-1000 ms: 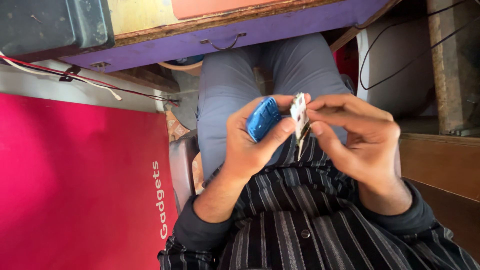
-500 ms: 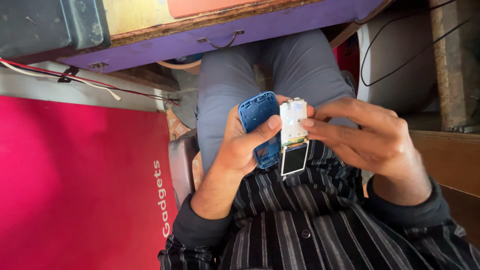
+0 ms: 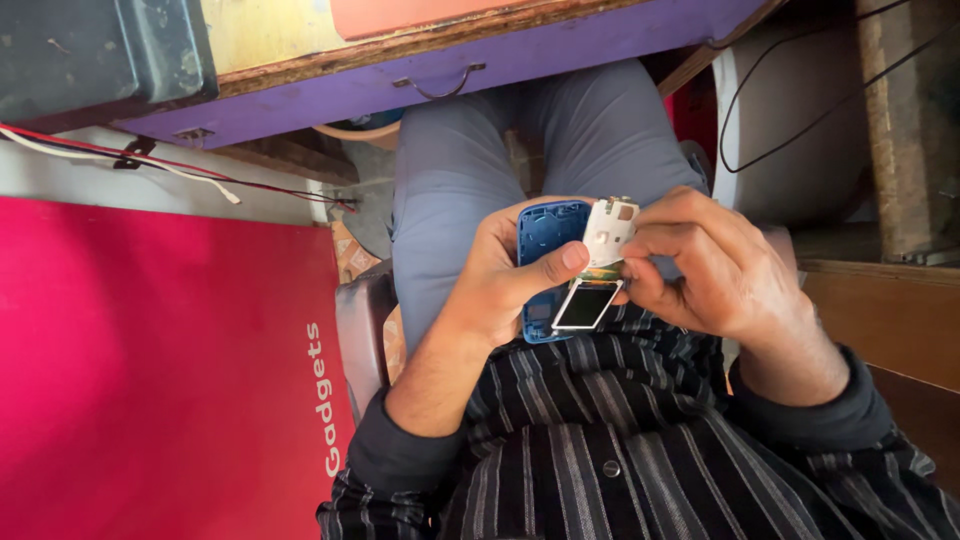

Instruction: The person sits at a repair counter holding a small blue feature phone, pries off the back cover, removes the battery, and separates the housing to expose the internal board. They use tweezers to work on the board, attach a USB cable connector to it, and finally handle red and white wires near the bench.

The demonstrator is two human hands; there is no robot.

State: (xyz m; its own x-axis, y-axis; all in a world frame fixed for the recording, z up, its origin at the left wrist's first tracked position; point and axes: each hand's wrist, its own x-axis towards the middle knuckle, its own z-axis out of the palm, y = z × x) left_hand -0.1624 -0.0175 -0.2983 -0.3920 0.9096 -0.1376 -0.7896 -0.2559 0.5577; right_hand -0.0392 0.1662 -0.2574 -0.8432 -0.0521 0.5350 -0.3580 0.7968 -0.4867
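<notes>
Slightly higher now, white board [image 3: 598, 268] over blue shell [image 3: 545, 232], both hands gripping.

The person wears a dark shirt [image 3: 640, 450] with thin pale vertical stripes and a small round button down the front, dark cuffs [image 3: 400, 455] pushed up the forearms, and grey-blue trousers [image 3: 500, 160]
</notes>
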